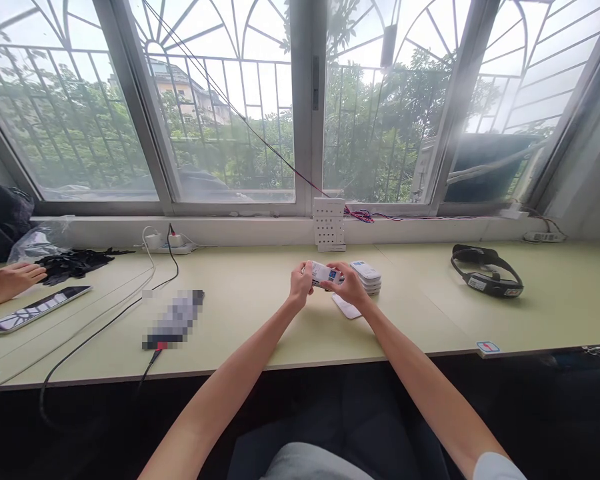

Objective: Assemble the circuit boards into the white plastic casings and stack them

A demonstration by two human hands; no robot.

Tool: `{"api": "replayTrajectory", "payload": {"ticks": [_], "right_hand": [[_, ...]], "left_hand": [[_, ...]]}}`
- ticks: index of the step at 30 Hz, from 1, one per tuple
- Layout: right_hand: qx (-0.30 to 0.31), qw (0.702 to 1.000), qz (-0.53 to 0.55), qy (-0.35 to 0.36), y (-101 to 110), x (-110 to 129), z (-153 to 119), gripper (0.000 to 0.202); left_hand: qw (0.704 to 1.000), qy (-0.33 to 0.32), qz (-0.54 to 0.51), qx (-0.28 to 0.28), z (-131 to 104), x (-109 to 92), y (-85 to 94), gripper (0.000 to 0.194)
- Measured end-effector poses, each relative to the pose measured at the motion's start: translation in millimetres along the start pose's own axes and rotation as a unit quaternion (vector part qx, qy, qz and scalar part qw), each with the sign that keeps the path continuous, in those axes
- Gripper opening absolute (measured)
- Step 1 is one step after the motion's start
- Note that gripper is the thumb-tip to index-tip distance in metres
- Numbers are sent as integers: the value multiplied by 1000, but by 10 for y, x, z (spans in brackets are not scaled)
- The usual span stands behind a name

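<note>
Between my two hands, just above the table, is a small white box-like item with a printed label and a blue square. My left hand grips its left end, and my right hand pinches its right end, fingers curled round it. Directly behind my right hand stands a stack of similar flat white pieces, the top one bearing a blue mark. Beneath my right hand a single flat white piece lies on the table, partly hidden by the hand.
A perforated white stand leans near the window sill. To the right rests a black headband device. Leftward lie a blurred-out device with a cable, a tablet, black straps and another person's hand. The table ends before me.
</note>
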State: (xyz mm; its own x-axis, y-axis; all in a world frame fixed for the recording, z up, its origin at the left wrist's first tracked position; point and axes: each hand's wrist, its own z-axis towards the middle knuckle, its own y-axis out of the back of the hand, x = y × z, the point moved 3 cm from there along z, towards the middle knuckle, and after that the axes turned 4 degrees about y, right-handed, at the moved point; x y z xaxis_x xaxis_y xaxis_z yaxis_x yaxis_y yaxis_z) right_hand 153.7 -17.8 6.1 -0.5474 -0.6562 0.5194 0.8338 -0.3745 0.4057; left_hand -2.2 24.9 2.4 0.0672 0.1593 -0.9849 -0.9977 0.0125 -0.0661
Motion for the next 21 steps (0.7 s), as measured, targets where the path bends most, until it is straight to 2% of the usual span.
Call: {"api": "replayTrajectory", "payload": {"ticks": [9,15,21], "right_hand": [[-36,996,44,-73,18,-124,14,43],[-4,989,107,-103,22,-90,13,47],[41,985,118,-121,15,-42,5,52]], "left_hand": [[999,-28,45,-12,-57,-49,-1,28],[996,-53,64,-30,-51,-50,20,34],[989,-81,113,-53,-28,-47,45,39]]}}
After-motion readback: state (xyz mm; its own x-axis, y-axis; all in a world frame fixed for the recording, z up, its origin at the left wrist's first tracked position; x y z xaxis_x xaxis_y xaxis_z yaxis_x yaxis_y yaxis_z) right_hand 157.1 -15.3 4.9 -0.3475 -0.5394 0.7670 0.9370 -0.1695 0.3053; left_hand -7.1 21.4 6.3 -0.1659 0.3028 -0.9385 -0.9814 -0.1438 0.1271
